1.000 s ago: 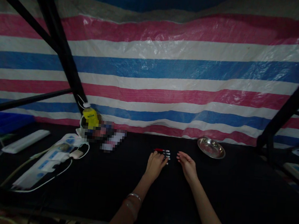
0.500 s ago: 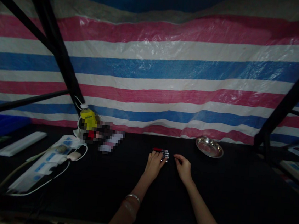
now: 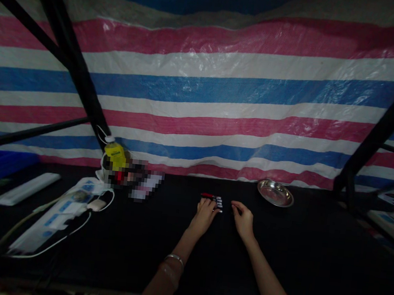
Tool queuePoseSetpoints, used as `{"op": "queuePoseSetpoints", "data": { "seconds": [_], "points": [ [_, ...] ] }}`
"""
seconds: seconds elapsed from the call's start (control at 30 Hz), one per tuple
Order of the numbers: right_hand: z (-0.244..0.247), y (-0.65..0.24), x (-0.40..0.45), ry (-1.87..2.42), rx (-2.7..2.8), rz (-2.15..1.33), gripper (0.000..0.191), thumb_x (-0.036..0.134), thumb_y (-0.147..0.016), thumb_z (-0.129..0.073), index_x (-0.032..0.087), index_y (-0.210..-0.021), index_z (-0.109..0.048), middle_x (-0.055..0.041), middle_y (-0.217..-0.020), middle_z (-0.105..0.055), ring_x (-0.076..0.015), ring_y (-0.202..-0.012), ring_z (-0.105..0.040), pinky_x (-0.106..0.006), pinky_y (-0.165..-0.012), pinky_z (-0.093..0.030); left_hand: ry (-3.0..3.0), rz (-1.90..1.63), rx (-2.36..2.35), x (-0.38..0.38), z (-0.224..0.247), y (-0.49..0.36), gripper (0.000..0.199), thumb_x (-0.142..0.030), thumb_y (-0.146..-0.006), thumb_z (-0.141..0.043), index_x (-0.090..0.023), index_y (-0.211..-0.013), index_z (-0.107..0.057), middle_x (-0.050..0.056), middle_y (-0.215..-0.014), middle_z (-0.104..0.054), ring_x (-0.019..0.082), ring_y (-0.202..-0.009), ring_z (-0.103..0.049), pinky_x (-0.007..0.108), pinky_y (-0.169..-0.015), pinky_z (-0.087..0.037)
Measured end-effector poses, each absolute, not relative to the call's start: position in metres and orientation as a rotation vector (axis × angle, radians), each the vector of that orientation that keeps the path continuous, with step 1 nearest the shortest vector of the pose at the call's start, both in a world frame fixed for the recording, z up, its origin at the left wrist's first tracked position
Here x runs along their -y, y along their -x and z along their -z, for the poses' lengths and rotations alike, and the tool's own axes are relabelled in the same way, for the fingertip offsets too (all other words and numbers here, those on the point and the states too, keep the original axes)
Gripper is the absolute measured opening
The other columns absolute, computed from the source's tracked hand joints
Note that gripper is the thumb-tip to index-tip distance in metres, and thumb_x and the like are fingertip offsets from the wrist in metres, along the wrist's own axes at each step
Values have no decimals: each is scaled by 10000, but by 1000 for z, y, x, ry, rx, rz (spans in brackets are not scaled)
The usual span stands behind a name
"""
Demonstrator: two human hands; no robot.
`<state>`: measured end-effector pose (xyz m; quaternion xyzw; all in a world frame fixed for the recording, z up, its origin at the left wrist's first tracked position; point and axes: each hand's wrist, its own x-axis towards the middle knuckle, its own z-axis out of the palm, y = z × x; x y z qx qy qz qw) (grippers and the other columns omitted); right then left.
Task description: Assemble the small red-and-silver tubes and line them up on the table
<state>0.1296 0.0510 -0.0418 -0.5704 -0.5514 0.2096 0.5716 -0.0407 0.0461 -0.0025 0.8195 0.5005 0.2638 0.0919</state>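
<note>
Several small pen-like items point(image 3: 219, 200) with silvery ends, the farthest one red, lie side by side on the black table. Over their left part rests my left hand point(image 3: 204, 215), its fingers bent around them and its thumb along the near side. A silvery bracelet is on that wrist. My right hand point(image 3: 243, 218) hovers or rests just to the right of the items, apart from them, with thumb and forefinger brought close together. Whether anything is between those fingertips is too small to make out.
Behind my right hand, a shiny metal dish point(image 3: 275, 193) sits near the striped sheet point(image 3: 224, 91). At the left are a power strip point(image 3: 54, 219) with cables, a long white box point(image 3: 28, 189), a yellow bottle point(image 3: 115, 155) and a blue tray point(image 3: 3, 164). Black posts flank the table.
My left thumb has shifted slightly toward me, showing more of the silvery ends. My right hand has moved a little to the right. The view has shifted slightly.
</note>
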Motion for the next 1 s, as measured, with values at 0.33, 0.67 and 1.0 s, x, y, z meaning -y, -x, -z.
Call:
{"op": "queuePoseSetpoints", "data": {
  "seconds": [0.33, 0.67, 1.0],
  "points": [
    [44, -133, -49, 1451, 1418, -302, 258, 248, -779, -479, 178, -921, -684, -94, -888, -666, -230, -861, -591, -398, -814, -460, -2511, -986, -1497, -39, -2, 43, 177, -190, -898, -363, -194, -931, -537, 48, -962, -538, 193, -957, -448, 340, -836, -379],
    [26, -120, -37, 1318, 1801, -93, 239, 230, -821, -513, 247, -1002, -668, -99, -1065, -555, -243, -1019, -478, -407, -881, -420, -2151, -1058, -2005, -44, 1, 47, 215, -162, -872, -361, -154, -1037, -499, 88, -1002, -542, 213, -930, -517, 362, -803, -398],
    [25, -119, -36, 1389, 1839, -134, 173, 190, -791, -537, 224, -919, -649, -84, -973, -537, -238, -936, -490, -394, -832, -429, -2095, -1150, -1849, -45, 0, 47, 252, -276, -909, -324, -162, -1002, -528, 86, -976, -525, 214, -951, -532, 374, -835, -437]
  ]
}}
